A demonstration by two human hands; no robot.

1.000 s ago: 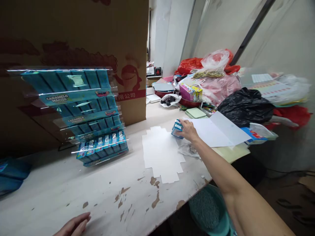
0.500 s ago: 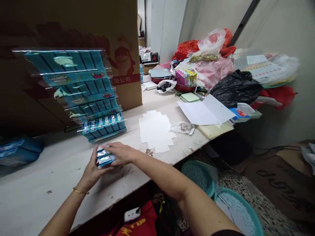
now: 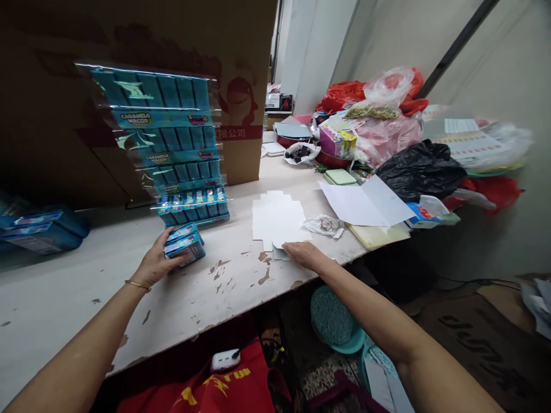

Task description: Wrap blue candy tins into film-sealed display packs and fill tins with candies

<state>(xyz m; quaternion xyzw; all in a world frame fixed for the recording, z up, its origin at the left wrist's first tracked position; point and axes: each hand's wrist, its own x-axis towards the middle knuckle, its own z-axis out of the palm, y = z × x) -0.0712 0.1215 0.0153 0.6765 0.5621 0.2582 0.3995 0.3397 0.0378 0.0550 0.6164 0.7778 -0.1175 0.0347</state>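
My left hand point(image 3: 155, 259) is closed around the left side of two small blue boxes point(image 3: 186, 245) standing together on the worktable. At the near edge of a flat white card blank point(image 3: 278, 218) with notched edges, my right hand point(image 3: 303, 255) pinches a flap, which looks slightly lifted. Just behind the blue boxes stands a clear-wrapped tiered display point(image 3: 181, 152) of blue boxes printed "Caramelo Macizo".
A large brown carton point(image 3: 243, 155) rises behind the display. More blue boxes point(image 3: 47, 235) stand at far left. A crumpled plastic bag point(image 3: 325, 225), a folded white sheet point(image 3: 370, 201) and a black bag point(image 3: 419, 169) lie rightward. Tubs point(image 3: 333, 318) sit below the table's front edge.
My right hand has left the blue boxes and moved right to the white card blank. My left hand stays on the boxes, now nearer the display. The view has shifted a little.
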